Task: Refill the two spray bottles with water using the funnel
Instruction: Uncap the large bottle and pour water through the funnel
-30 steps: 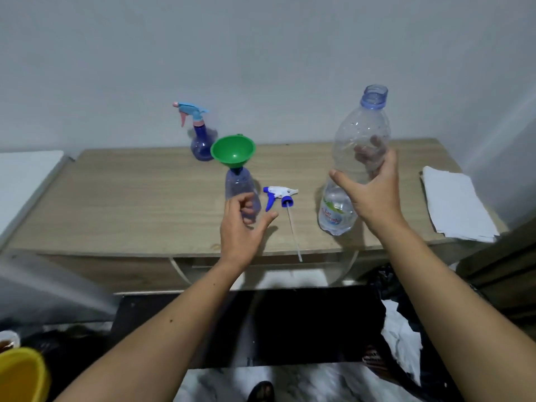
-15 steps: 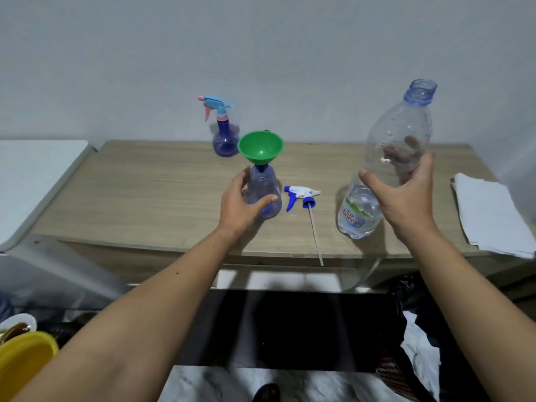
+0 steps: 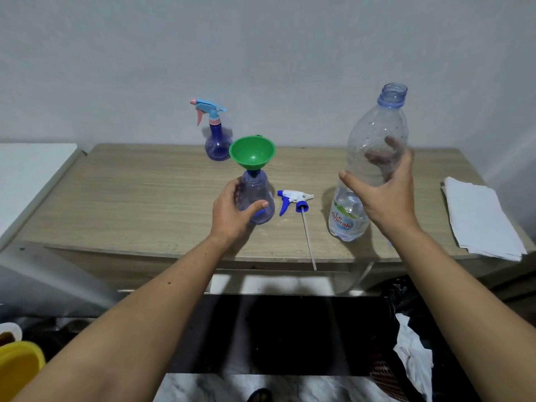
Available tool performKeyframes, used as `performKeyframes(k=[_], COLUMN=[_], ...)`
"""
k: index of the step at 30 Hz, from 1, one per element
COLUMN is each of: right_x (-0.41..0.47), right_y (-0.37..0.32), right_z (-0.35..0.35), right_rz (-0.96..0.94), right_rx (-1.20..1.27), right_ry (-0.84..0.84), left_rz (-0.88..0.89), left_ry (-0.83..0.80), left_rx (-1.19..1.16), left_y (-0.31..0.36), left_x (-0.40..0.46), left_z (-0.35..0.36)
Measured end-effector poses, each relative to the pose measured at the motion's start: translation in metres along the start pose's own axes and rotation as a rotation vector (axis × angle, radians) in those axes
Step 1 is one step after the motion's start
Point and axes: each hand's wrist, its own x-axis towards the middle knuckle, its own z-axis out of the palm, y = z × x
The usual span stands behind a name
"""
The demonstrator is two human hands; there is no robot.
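head view: only one camera, so everything below is from it
left hand: my left hand (image 3: 230, 213) is wrapped round the open spray bottle (image 3: 257, 198), thumb across the front, fingers behind it
open spray bottle: stands upright on the wooden table (image 3: 130, 198), near the front edge, about mid-width
funnel: green funnel (image 3: 252, 152) sits with its spout in that bottle's neck
spray head: the white and blue trigger head (image 3: 293, 200) lies flat just right of the bottle, its tube (image 3: 308, 239) poking past the front edge
right hand: my right hand (image 3: 385, 195) grips the big water bottle (image 3: 368, 166) round the middle
water bottle: uncapped, tilted a bit, only some water at the bottom; can't tell if the base touches the table
second spray bottle: blue one with its light-blue trigger on (image 3: 216, 132), at the back edge, behind the funnel
papers: white stack (image 3: 481, 220) at the right edge
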Motion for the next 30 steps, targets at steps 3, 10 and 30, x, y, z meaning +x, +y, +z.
performKeyframes(k=[3,10,30], right_x=[0.004,0.014,0.051], right_y=[-0.009,-0.023,-0.049], right_z=[0.01,0.03,0.029], right_rz=[-0.035,-0.143,-0.392], right_rx=[-0.096,-0.351,-0.951], right_ry=[-0.041,-0.202,-0.404], left_rz=[-0.013,-0.026,-0.017], left_ry=[-0.008,-0.013,-0.023], left_rx=[-0.01,-0.042,-0.047], left_y=[0.001,0.0,-0.006], left_x=[0.0,0.001,0.003], left_z=[-0.001,-0.002,-0.003])
